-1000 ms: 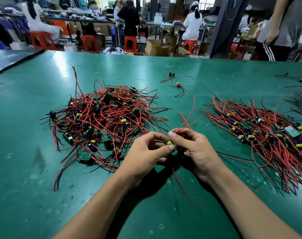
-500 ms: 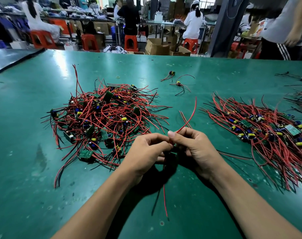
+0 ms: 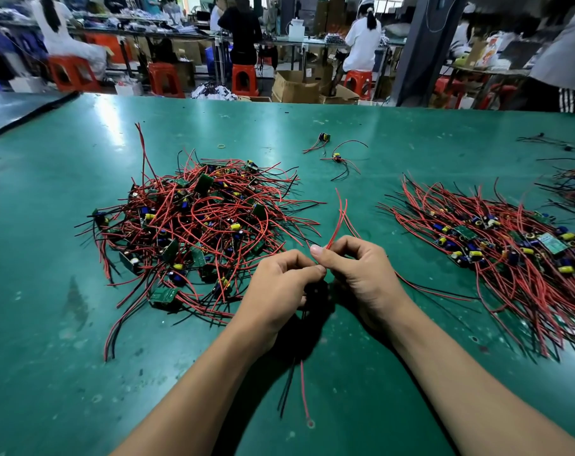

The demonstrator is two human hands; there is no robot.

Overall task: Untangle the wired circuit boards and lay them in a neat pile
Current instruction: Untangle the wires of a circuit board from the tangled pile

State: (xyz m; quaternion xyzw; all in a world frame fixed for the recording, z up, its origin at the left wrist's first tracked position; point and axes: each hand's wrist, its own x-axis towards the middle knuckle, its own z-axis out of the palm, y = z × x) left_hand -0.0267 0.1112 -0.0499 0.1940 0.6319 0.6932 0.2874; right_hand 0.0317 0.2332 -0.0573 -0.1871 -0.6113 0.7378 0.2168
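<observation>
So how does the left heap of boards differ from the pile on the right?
In the left heap wires loop and cross every way; in the right pile they run roughly parallel, fanned out. Boards in the left heap sit tilted at all angles; in the right pile they line up in a band. Both: green boards, red and black wires, on the green table.

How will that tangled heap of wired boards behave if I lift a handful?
The heap would probably rise as one clump, since its red wires loop through each other. They likely flop: the held wires trail limp below the left hand and right hand. Probably light; its boards look small.
</observation>
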